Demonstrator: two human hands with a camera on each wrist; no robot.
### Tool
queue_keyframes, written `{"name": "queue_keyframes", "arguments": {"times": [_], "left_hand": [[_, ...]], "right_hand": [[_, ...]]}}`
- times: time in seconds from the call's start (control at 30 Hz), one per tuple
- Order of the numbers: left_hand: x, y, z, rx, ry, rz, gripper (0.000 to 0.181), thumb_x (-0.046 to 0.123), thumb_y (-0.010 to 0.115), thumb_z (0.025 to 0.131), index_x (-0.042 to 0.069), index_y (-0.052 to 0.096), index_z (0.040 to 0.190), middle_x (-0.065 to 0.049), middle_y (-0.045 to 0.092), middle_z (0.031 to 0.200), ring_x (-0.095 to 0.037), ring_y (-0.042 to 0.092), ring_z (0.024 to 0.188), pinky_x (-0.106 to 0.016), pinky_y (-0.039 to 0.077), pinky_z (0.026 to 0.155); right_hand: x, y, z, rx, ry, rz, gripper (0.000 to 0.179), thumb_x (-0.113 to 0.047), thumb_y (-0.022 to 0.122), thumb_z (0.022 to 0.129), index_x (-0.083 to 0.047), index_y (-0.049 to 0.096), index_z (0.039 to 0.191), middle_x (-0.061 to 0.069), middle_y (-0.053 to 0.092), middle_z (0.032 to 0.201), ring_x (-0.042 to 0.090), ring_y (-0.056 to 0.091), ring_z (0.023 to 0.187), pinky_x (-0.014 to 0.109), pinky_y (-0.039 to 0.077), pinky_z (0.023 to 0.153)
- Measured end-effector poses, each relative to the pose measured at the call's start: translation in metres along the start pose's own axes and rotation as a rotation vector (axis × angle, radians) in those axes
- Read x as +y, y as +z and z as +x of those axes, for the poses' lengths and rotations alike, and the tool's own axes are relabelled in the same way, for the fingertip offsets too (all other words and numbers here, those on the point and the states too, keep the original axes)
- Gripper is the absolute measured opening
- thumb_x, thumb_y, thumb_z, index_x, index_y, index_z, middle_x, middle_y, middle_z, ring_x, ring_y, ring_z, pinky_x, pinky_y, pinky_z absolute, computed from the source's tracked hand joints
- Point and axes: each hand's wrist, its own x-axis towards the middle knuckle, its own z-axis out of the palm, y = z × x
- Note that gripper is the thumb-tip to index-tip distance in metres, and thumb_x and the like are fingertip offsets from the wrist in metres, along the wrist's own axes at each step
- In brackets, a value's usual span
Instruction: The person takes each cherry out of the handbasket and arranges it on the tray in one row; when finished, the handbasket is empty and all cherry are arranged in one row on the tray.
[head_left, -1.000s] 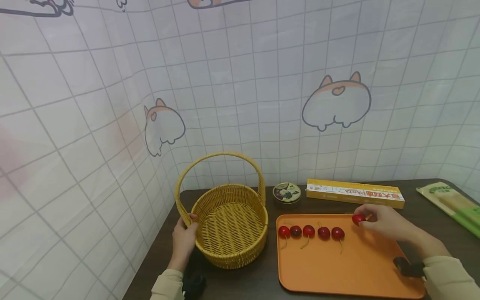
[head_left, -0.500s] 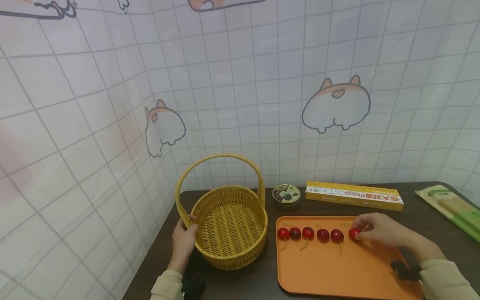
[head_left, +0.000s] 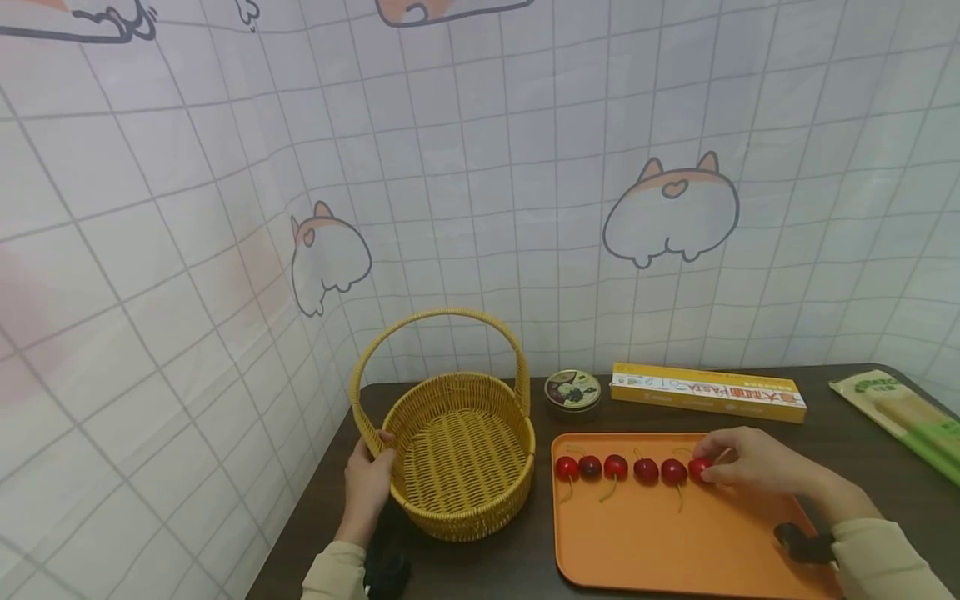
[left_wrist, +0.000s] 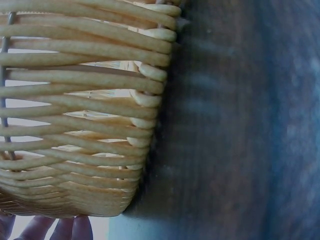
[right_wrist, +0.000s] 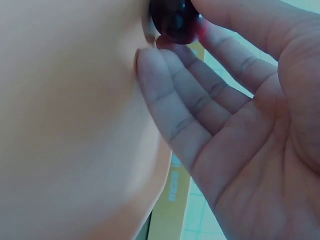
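Note:
A yellow wicker basket with a tall arched handle stands at the left, with nothing in it. My left hand grips its left rim by the foot of the handle. In the left wrist view the woven wall fills the left half, and my fingertips show below it. On the orange tray several red cherries with stems lie in a row near the far edge. My right hand pinches another cherry between thumb and index finger at the row's right end, its other fingers loosely bent.
Behind the tray lie a round tin and a long yellow pasta box. A green and clear package is at the far right. A white checked curtain hangs behind the dark table.
My right hand has brought its cherry down and to the left, from the tray's far edge to beside the row. My left hand has stayed on the basket.

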Motion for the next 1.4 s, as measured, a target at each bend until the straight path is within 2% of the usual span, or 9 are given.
{"name": "queue_keyframes", "arguments": {"times": [0.43,0.73,0.83,1.0,1.13,1.2,1.3,1.33,1.4], "left_hand": [[0.001,0.003,0.006,0.014,0.006,0.005,0.023,0.012,0.052,0.091,0.006,0.058,0.113,-0.018,0.062,0.113,-0.027,0.054,0.087,-0.032,0.044,0.068],[0.003,0.007,0.008,-0.012,0.011,0.006,0.024,0.011,0.051,0.091,0.005,0.058,0.113,-0.018,0.062,0.113,-0.026,0.054,0.084,-0.032,0.043,0.066],[0.002,0.008,0.008,-0.014,0.007,0.002,0.024,0.011,0.052,0.09,0.005,0.058,0.113,-0.018,0.062,0.109,-0.024,0.054,0.081,-0.032,0.044,0.064],[0.004,0.002,0.009,-0.021,0.009,0.049,0.023,0.011,0.053,0.09,0.008,0.058,0.112,-0.016,0.061,0.105,-0.023,0.054,0.08,-0.031,0.043,0.063],[0.008,-0.009,0.015,-0.104,0.011,0.121,0.03,0.021,0.057,0.093,0.008,0.056,0.12,-0.018,0.061,0.114,-0.027,0.057,0.092,-0.036,0.047,0.072],[0.012,-0.018,0.018,-0.189,0.008,0.148,0.049,0.034,0.059,0.095,0.006,0.049,0.132,-0.022,0.057,0.125,-0.032,0.058,0.106,-0.043,0.049,0.083],[0.025,-0.035,0.019,-0.289,0.003,0.168,0.084,0.053,0.057,0.093,0.002,0.023,0.15,-0.028,0.038,0.146,-0.042,0.043,0.129,-0.056,0.04,0.1],[0.033,-0.04,0.017,-0.269,0.019,0.175,0.09,0.056,0.056,0.092,0.002,0.017,0.152,-0.029,0.033,0.149,-0.043,0.038,0.133,-0.058,0.036,0.102],[0.05,-0.046,0.01,-0.134,0.11,0.11,0.083,0.047,0.057,0.095,0.001,0.017,0.152,-0.028,0.029,0.15,-0.044,0.033,0.136,-0.059,0.033,0.104]], "right_hand": [[0.001,-0.002,0.0,-0.021,0.009,0.0,0.038,-0.021,0.079,0.08,-0.005,0.064,0.111,0.004,0.067,0.103,0.015,0.065,0.089,0.026,0.05,0.072],[0.004,-0.007,-0.005,-0.015,0.023,-0.001,0.04,-0.021,0.078,0.08,-0.005,0.063,0.113,0.006,0.066,0.105,0.019,0.066,0.091,0.026,0.051,0.073],[0.005,-0.01,-0.009,0.017,0.024,-0.03,0.04,-0.025,0.076,0.084,-0.005,0.063,0.115,0.007,0.065,0.108,0.02,0.066,0.091,0.027,0.05,0.072],[-0.004,-0.016,-0.014,0.16,0.054,-0.08,0.035,-0.031,0.067,0.092,-0.006,0.064,0.116,0.009,0.067,0.112,0.017,0.064,0.094,0.027,0.05,0.073],[-0.014,-0.023,-0.011,0.253,0.02,-0.118,0.029,-0.029,0.064,0.094,-0.008,0.066,0.114,0.006,0.068,0.11,0.014,0.063,0.1,0.026,0.051,0.076],[-0.019,-0.029,-0.007,0.275,-0.003,-0.15,0.025,-0.027,0.065,0.094,-0.01,0.067,0.112,0.006,0.069,0.108,0.014,0.064,0.097,0.027,0.051,0.074],[-0.03,-0.038,-0.002,0.291,0.003,-0.197,0.023,-0.026,0.066,0.093,-0.011,0.068,0.11,0.005,0.069,0.107,0.019,0.065,0.094,0.028,0.051,0.07],[-0.033,-0.042,-0.001,0.296,0.003,-0.209,0.024,-0.026,0.066,0.093,-0.011,0.068,0.111,0.006,0.069,0.107,0.022,0.066,0.093,0.031,0.052,0.07],[-0.041,-0.049,0.002,0.308,-0.005,-0.251,0.026,-0.025,0.066,0.093,-0.009,0.067,0.113,0.011,0.068,0.11,0.03,0.066,0.095,0.038,0.054,0.071]]}}
